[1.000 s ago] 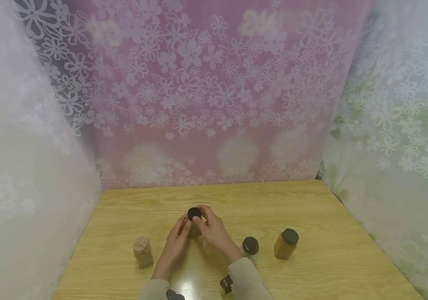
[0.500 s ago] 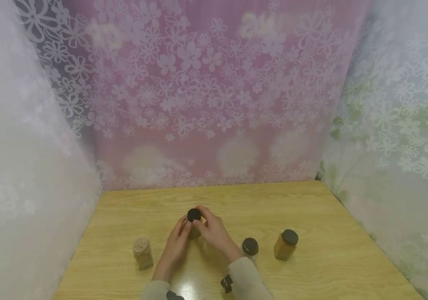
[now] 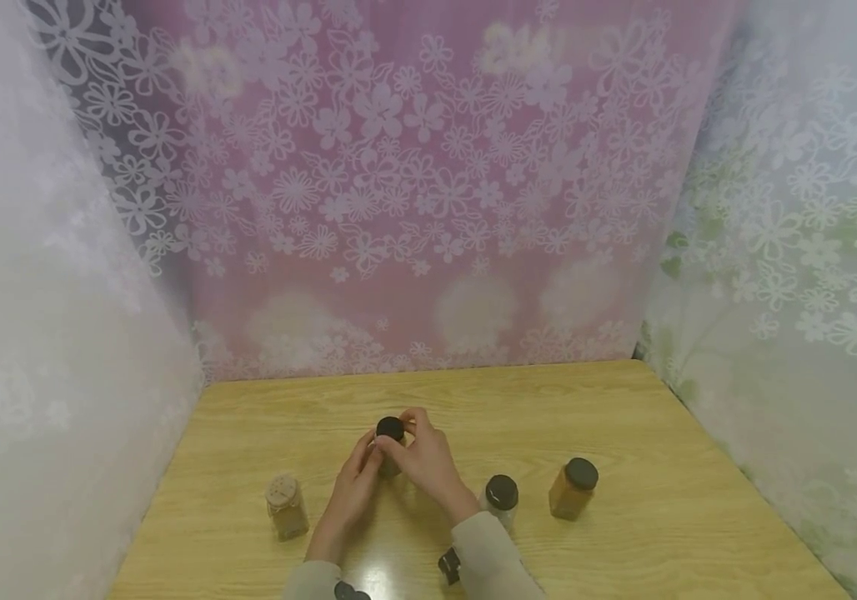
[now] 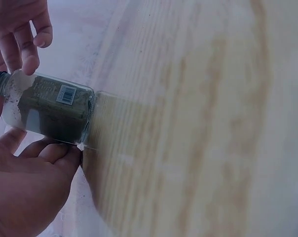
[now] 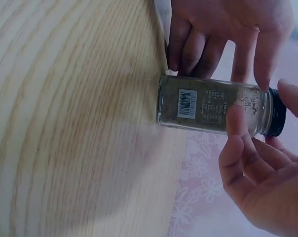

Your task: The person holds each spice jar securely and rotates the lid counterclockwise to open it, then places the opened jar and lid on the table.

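While both your hands are on it, the clear, square-sided glass jar of greenish-brown powder (image 5: 208, 106) is sitting upright on the yellowish wood-grain desk (image 3: 623, 425), pretty much in the middle, with a barcode label showing on its glass in both wrist views. Your left hand (image 3: 353, 487) is grasping the jar's side, fingers bent against the lower part of the glass. Your right hand (image 3: 432, 462) has the top end, thumb on the near edge of the round black lid (image 3: 390, 427) and fingers round the far side, so I'd call that a pinch on the lid. The lid's sitting on the jar's mouth, btw. Off to the left of your left forearm you've got a small glass jar with a beige, cloth-looking cap (image 3: 288, 508). Just beside your right forearm is a clear jar with a glossy black lid (image 3: 502, 492), partly behind your cream sleeve (image 3: 492, 554), and further right stands an orange-brown jar with a dark lid (image 3: 573, 489). Behind the desk hangs a pink sheet with white flowers (image 3: 413, 208).
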Action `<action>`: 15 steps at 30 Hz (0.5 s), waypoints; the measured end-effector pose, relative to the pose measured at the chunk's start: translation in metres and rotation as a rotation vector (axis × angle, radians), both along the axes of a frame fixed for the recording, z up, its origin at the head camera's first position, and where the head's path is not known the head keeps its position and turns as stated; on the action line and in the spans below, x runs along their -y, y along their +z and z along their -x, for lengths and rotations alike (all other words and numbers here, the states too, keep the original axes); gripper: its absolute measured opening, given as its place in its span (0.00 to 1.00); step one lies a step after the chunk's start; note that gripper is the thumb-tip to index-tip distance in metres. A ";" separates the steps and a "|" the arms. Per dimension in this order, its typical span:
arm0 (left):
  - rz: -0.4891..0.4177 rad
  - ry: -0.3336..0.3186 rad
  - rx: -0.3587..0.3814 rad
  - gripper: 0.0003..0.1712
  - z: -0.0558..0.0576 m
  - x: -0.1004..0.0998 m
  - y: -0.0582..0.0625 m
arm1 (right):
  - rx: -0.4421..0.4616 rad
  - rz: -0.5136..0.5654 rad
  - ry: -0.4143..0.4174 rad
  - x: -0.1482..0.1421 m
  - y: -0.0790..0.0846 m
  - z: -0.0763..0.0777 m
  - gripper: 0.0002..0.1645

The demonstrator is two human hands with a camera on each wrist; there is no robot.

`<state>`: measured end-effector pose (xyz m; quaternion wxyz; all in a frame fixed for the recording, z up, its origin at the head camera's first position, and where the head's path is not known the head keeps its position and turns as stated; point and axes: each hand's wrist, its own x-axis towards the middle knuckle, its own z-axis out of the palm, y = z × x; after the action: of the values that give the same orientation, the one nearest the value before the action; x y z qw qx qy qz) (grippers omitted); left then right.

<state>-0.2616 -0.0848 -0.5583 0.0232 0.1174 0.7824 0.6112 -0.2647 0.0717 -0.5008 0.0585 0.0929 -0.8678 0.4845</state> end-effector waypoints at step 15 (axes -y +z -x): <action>0.009 -0.015 -0.002 0.31 0.000 0.001 -0.001 | 0.018 -0.060 0.024 -0.001 0.006 -0.002 0.39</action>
<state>-0.2615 -0.0854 -0.5594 0.0275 0.1235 0.7842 0.6075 -0.2630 0.0729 -0.4952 0.0422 0.1007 -0.8813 0.4598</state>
